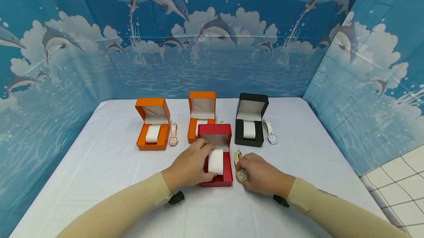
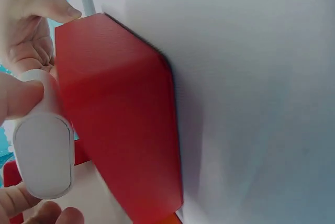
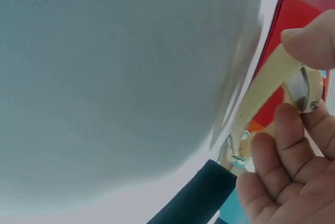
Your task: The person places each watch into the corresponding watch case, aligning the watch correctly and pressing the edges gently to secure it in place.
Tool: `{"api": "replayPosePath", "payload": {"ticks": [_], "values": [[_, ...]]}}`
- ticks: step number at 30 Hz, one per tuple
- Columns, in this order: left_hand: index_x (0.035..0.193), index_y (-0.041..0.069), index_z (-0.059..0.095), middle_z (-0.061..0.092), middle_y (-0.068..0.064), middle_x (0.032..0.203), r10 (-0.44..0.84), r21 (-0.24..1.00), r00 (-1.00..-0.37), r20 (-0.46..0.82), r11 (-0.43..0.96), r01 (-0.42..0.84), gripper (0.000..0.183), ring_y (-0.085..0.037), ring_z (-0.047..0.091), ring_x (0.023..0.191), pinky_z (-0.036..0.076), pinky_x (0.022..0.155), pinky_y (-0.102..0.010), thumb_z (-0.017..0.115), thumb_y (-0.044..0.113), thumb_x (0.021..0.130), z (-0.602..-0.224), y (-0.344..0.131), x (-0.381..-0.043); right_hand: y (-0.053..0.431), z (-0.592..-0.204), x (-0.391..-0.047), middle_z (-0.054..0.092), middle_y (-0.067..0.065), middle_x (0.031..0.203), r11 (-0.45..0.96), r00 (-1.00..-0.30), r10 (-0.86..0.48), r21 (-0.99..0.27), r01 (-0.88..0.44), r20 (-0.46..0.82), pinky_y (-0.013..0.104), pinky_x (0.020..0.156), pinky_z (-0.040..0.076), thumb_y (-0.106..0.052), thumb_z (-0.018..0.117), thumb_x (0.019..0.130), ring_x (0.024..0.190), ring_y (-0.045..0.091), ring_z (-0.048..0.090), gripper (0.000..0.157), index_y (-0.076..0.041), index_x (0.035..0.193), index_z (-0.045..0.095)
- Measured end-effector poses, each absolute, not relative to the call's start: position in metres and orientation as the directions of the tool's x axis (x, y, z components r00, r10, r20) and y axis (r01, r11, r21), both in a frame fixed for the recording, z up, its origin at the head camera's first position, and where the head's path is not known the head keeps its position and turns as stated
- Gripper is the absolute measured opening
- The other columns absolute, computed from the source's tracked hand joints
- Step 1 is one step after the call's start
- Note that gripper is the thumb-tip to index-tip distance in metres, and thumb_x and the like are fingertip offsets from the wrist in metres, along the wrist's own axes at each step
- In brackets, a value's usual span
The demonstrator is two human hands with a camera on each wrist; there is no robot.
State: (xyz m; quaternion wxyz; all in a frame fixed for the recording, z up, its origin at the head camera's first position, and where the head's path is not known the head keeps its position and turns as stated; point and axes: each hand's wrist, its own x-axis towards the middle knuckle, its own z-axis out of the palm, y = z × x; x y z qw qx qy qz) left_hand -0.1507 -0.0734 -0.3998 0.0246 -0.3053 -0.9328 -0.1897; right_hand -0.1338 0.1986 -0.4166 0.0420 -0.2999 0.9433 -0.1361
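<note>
Trouble here would most likely come from the two hands working so close together at the near middle of the white table (image 1: 99, 164). Far left stands an orange box (image 1: 152, 127), open, its white pillow inside, with a pink watch (image 1: 173, 135) lying just beside it; a second orange box (image 1: 201, 114) stands further right, partly hidden behind the red one. The left hand (image 1: 190, 166) is curled round the white pillow (image 1: 216, 161) of the open red box (image 1: 216, 153), thumb and fingers pinching it as the left wrist view shows; if that pillow is pulled hard, I judge the light box could lift or skid with it, and its upright lid could knock the orange box behind. Just right of the red box, the right hand (image 1: 261, 173) pinches a beige watch (image 1: 240, 171) by the case and strap, the strap end touching or nearly touching the box wall; a loose pinch might let it slip onto the cloth, or the strap could catch on the box edge. Further right, a black box (image 1: 250, 120) stands open with a white watch (image 1: 269, 133) beside it, well apart from both hands.
</note>
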Motion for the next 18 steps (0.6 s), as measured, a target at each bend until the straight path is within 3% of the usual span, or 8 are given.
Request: {"api": "replayPosePath", "payload": {"ticks": [8, 18], "values": [[0.144, 0.01, 0.051, 0.058, -0.001, 0.138, 0.561, 0.431, -0.814, 0.152, 0.703, 0.565, 0.072, -0.013, 0.058, 0.112, 0.06, 0.097, -0.033, 0.085, 0.036, 0.087, -0.39, -0.079, -0.147, 0.202, -0.402, -0.135, 0.063, -0.004, 0.113, 0.78, -0.841, -0.541, -0.363, -0.51, 0.019, 0.035, 0.095, 0.06, -0.01, 0.085, 0.085, 0.103, 0.011, 0.062, 0.034, -0.016, 0.112, 0.065], [0.148, 0.009, 0.048, 0.052, -0.005, 0.147, 0.549, 0.49, -0.789, 0.276, 0.625, 0.607, 0.072, -0.016, 0.061, 0.116, 0.061, 0.096, -0.029, 0.084, 0.025, 0.089, -0.373, -0.083, -0.143, 0.205, -0.364, -0.132, 0.061, -0.005, 0.114, 0.714, -0.841, -0.506, -0.454, -0.533, 0.193, 0.037, 0.092, 0.063, -0.009, 0.087, 0.085, 0.103, 0.011, 0.067, 0.039, -0.018, 0.114, 0.063]]}}
